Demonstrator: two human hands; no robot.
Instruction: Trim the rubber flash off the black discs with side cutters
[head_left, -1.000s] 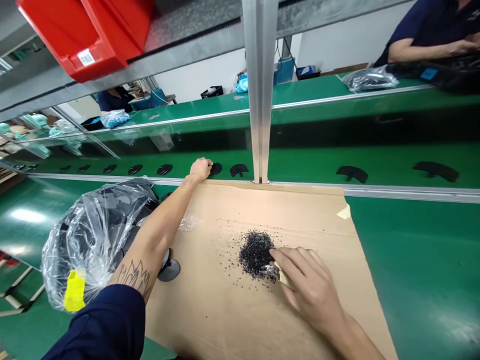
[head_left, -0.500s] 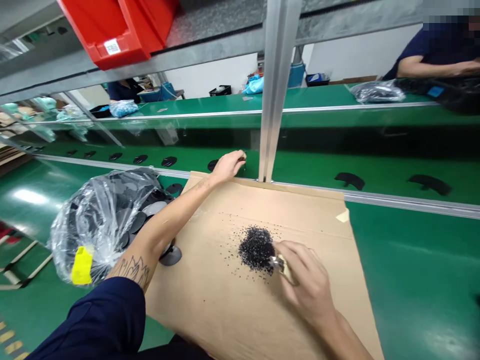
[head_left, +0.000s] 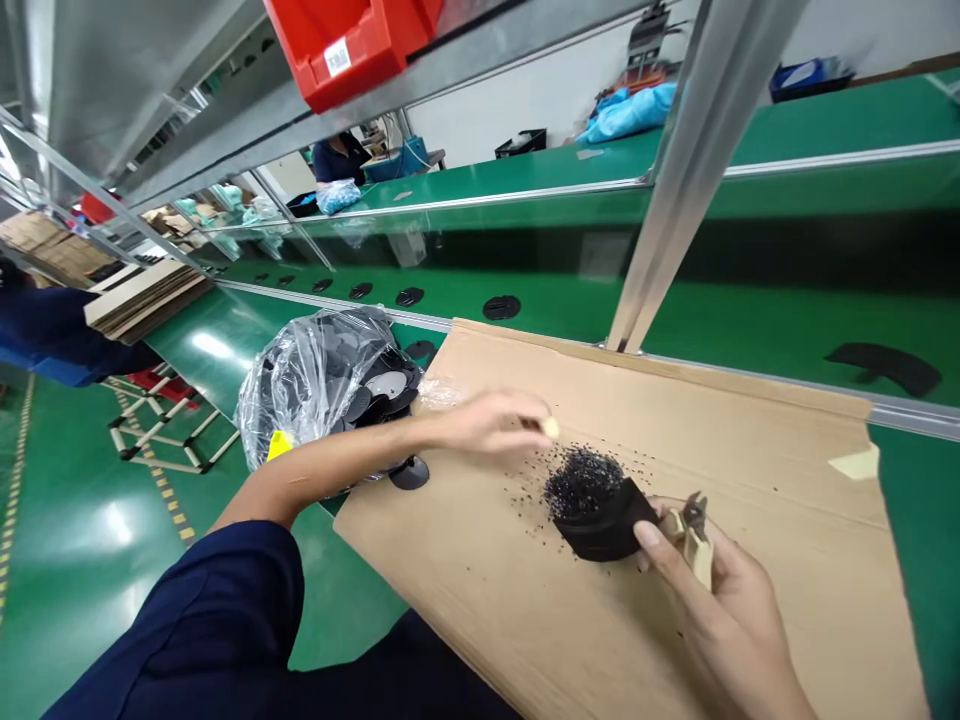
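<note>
My right hand is closed around side cutters with cream handles, their short metal jaws pointing up. Between its thumb and fingers it also pinches a black curved plastic piece. This piece sits just in front of a heap of small black plastic bits on the cardboard sheet. Over the cardboard, left of the heap, my left hand has thumb and fingers apart with nothing visible between them. A pale cover is on one of its fingertips.
A clear plastic bag full of black discs lies left of the cardboard, with a loose disc nearby. More discs line the green belt beyond. A metal post rises at the back edge; a red bin overhangs.
My left hand has come back from the belt to the cardboard, leaving a disc there. My right hand has moved right and now holds the black curved piece with the cutters. The view has turned left.
</note>
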